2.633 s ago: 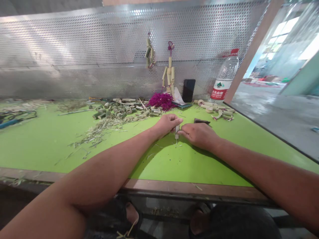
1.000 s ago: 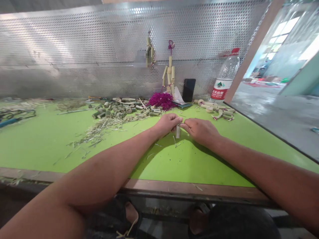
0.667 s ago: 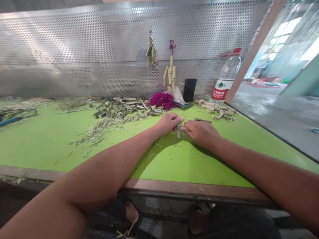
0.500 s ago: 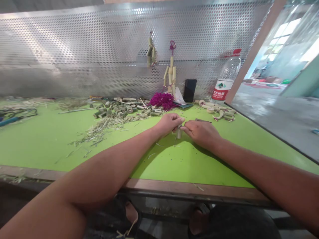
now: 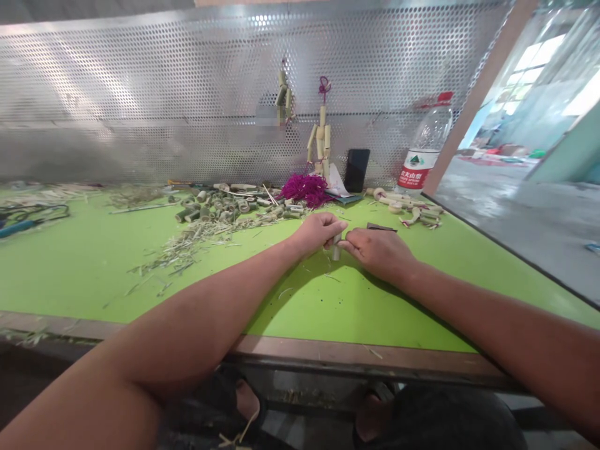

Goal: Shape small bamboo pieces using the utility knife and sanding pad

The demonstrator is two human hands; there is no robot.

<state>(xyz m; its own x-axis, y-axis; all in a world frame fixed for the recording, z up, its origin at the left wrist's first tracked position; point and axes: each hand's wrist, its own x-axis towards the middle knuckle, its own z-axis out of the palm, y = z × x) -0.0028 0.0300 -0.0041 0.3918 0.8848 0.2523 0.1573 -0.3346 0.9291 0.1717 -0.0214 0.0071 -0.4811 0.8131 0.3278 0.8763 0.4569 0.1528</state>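
Observation:
A short pale bamboo piece [image 5: 336, 252] stands upright at the middle of the green table [image 5: 300, 319]. The fingers of my left hand [image 5: 320, 232] are closed round its upper part. My right hand [image 5: 377, 250] is closed too, with its thumb and bent fingers against the right side of the piece. A dark, flat object [image 5: 381, 227] sticks out behind my right hand; most of it is hidden, and it looks like a blade. Thin shavings [image 5: 332, 277] lie just in front of the piece.
Bamboo segments [image 5: 201, 212] and a heap of shavings [image 5: 180, 250] lie left of my hands. Behind are purple cord [image 5: 304, 190], a bamboo figure [image 5: 321, 140], a phone [image 5: 357, 170] and a bottle [image 5: 419, 159]. Blue-handled scissors [image 5: 19, 227] lie far left.
The shavings in front of the bamboo piece have shifted slightly. Both hands keep nearly the same place and hold; the dark object behind my right hand has tilted slightly.

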